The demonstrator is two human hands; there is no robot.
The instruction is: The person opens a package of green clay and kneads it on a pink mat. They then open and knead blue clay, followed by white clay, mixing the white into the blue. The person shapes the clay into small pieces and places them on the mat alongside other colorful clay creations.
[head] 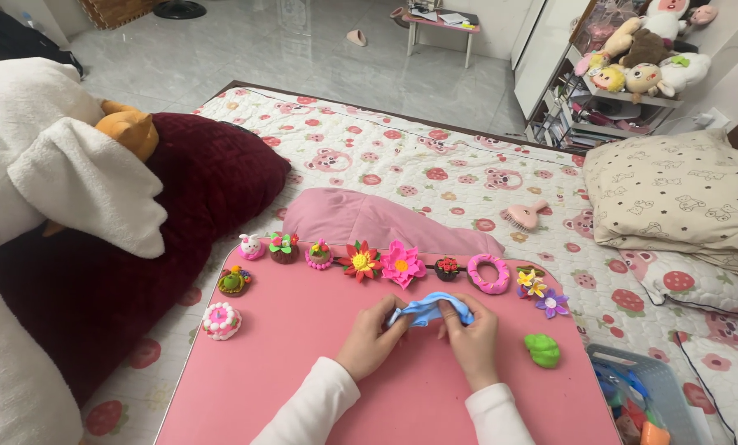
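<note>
- Fingertips of both hands are pinching the blue clay piece [432, 310], and I am seeing the left hand [371, 338] gripping its left end while the right hand [471, 338] is clamping its right end.
- Both hands are curling inward, thumbs and forefingers closing on the clay, with white sleeves [307, 410] showing at the wrists.
- I am looking at a soft, light blue lump, stretched flat and wide, folding and wrinkling slightly in the middle, with a matte surface.
- It is spanning the gap between the two hands, held just above the pink table [303, 363], a little toward the far edge and right of the middle.
- I am noticing its upper edge arching over the right fingers, while its lower left corner is tucking under the left fingertips.
- Along the far edge, a row of small clay figures is sitting: a red flower [360, 262], a pink flower [402, 264] and a pink ring [489, 274], all well apart from the hands.
- A green clay lump [543, 350] is lying near the right edge, just beside the right hand but not touching it.
- A white and pink clay cake [221, 320] is resting near the left edge.
- A grey basket [667, 395] is standing beyond the near right corner.
</note>
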